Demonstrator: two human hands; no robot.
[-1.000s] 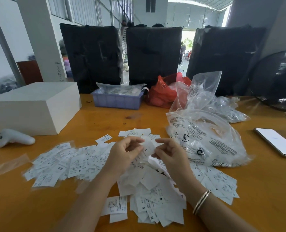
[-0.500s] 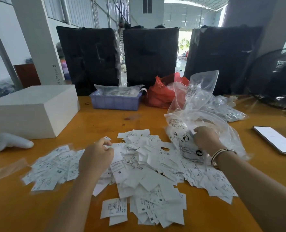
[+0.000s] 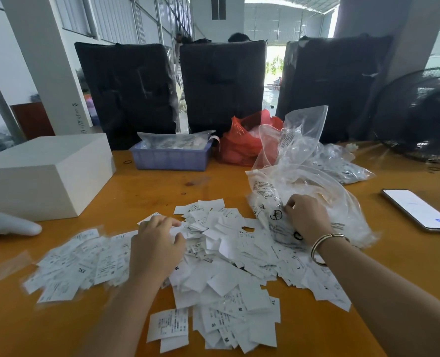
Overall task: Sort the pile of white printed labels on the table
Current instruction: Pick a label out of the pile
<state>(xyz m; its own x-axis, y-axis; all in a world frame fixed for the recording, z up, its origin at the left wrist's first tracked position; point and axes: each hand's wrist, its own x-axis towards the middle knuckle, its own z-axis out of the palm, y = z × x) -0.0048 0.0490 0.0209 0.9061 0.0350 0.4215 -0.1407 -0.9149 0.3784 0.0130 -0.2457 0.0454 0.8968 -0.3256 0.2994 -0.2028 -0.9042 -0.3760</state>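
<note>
Since 0.5 s ago both hands have hardly shifted: the left hand (image 3: pixel 159 249) still rests on the pile of labels (image 3: pixel 224 274) in the middle of the table (image 3: pixel 399 284), its fingers (image 3: pixel 171 224) curled on the top sheets, while the right hand (image 3: pixel 305 217) pinches the clear plastic bag (image 3: pixel 316 186) at the pile's right edge. If the bag is pulled, it can drag labels under it and mix the 2 loose spreads. Thin sheets may also stick together, so sizes like M and S could land in the wrong group.
</note>
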